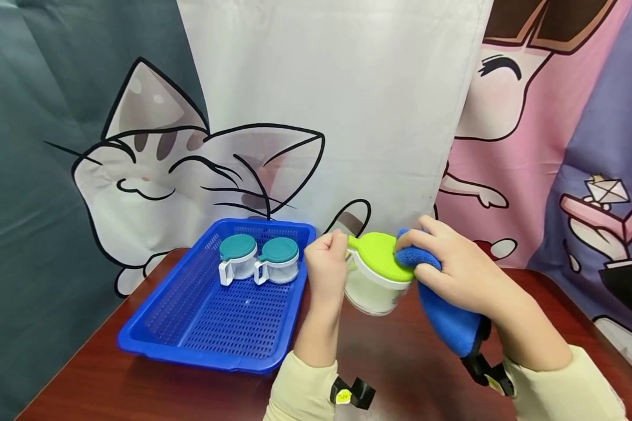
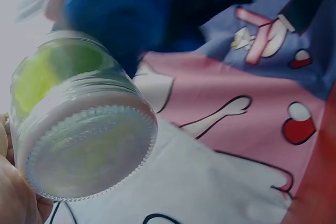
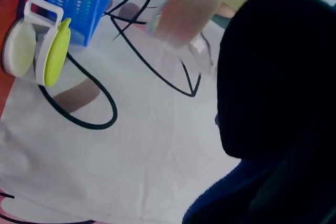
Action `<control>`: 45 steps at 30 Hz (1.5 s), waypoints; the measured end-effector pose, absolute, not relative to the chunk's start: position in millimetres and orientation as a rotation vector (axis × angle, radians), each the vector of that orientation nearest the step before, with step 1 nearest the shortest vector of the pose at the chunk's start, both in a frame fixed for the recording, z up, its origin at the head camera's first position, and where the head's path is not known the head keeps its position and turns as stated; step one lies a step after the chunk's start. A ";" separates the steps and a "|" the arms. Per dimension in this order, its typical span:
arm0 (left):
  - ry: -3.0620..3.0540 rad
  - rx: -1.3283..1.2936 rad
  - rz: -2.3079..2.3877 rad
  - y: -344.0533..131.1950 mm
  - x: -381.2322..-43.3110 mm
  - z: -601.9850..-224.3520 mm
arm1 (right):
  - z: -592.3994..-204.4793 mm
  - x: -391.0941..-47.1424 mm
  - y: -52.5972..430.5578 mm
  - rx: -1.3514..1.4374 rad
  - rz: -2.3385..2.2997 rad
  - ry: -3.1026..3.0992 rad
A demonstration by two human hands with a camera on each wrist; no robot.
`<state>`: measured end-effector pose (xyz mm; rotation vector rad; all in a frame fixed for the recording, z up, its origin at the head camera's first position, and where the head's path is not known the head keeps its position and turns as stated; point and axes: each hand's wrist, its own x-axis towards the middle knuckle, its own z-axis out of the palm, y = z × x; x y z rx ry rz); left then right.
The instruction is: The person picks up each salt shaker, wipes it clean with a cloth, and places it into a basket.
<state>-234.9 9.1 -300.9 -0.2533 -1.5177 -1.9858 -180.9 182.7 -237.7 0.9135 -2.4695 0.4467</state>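
Observation:
My left hand [image 1: 326,263] grips the handle side of a clear seasoning jar [image 1: 371,295] with a lime-green lid [image 1: 381,254]. Held above the table, the jar tilts, and its ridged glass base [image 2: 92,153] faces the left wrist camera. In my right hand [image 1: 453,269] is a blue cloth [image 1: 447,316], bunched under the fingers and pressed on the lid's right side. Dark cloth [image 3: 278,77] fills the right part of the right wrist view. A second green-lidded jar [image 3: 55,56] stands on the table in that view, hidden in the head view.
At the left of the table [image 1: 163,392] sits a blue plastic basket [image 1: 210,365]. Two jars with teal lids, a left one [image 1: 239,247] and a right one [image 1: 279,250], stand at its far end. A cartoon-printed curtain [image 1: 374,88] hangs behind the table.

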 end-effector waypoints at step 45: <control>-1.408 -0.204 -2.255 11.7 -226.6 -294.7 | -248.7 -174.9 202.6 0.859 0.969 -2.290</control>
